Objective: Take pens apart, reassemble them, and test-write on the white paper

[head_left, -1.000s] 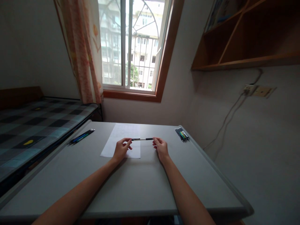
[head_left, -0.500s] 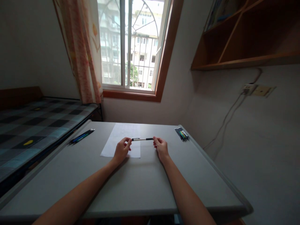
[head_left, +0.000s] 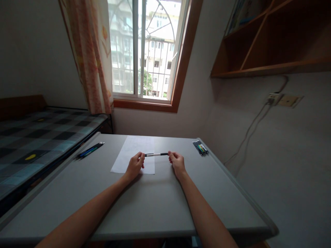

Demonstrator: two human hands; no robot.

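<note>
A white and black pen (head_left: 156,154) is stretched level between my two hands, above the grey table (head_left: 155,206). My left hand (head_left: 135,164) pinches its clip end between thumb and fingers. The black end at the right is pinched by my right hand (head_left: 177,162). Beneath the pen and my left hand lies a sheet of white paper (head_left: 124,162) with faint marks on it; part of the sheet is covered by that hand.
Several pens (head_left: 200,147) lie side by side near the table's right edge. Another group of pens (head_left: 90,150) rests by the left edge. A wall shelf (head_left: 271,65) juts out at upper right, above a socket (head_left: 273,99) with a cable. A bed (head_left: 51,134) stands at left.
The pen has turned slightly about its length, so its clip shows less. Both hands have shifted a tiny bit left and keep their pinch on it.
</note>
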